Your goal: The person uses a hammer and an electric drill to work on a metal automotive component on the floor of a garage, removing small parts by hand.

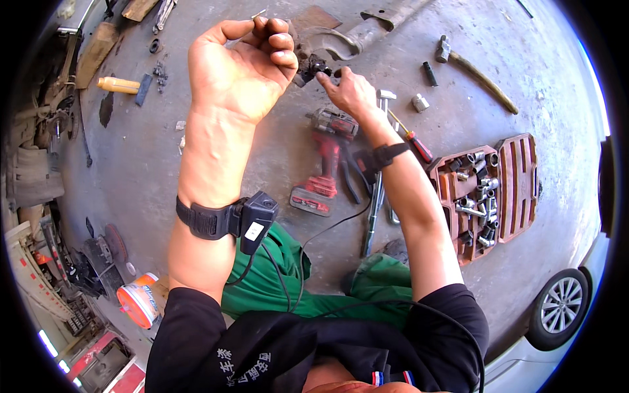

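Note:
My left hand (pixel 232 75) is raised palm-up beside a grey metal arm (pixel 373 29), fingers curled; whatever is inside them is hidden. My right hand (pixel 350 95) reaches to a dark, greasy part (pixel 316 68) at the near end of that arm, thumb and fingers closed at it; I cannot make out exactly what they grip. Below them lie a red cordless impact wrench (pixel 324 164), black-handled pliers (pixel 350 177), long chrome wrench handles (pixel 372 216) and a red-handled screwdriver (pixel 419 145).
An open brown socket case (pixel 514 190), a wooden-handled hammer (pixel 485 82) and loose sockets (pixel 420 102) lie right. A yellow-handled mallet (pixel 118 85), wood block (pixel 95 59), orange-white bucket (pixel 136 301) and jumbled parts line the left. A car wheel (pixel 558 308) is at lower right.

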Demonstrator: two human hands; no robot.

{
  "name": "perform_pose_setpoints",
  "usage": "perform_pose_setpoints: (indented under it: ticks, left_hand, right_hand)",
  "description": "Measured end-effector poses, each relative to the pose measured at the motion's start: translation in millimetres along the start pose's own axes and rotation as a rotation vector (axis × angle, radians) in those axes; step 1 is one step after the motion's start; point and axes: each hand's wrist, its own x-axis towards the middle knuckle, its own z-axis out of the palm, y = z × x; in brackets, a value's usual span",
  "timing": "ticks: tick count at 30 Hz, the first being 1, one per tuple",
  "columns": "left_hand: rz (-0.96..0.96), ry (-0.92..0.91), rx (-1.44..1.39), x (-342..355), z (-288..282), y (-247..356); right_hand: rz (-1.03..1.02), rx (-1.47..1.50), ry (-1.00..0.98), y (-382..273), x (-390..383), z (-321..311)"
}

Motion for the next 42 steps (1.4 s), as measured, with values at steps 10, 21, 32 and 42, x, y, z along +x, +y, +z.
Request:
perform_pose_setpoints:
  ticks: [10, 21, 32, 42]
  left_hand:
    - [0.022, 0.004, 0.001, -5, -6, 8]
    - [0.013, -0.013, 0.000, 0, -8, 6]
    - [0.024, 0.037, 0.016, 2, -7, 4]
    - [0.023, 0.023, 0.019, 1, -7, 5]
  right_hand:
    - [-0.446, 0.059, 0.467, 8, 10, 30]
    - [0.109, 0.128, 0.068, -4, 14, 19]
    - [0.171, 0.253, 0.101, -1, 17, 25]
    - [0.169, 0.328, -0.020, 0, 28, 36]
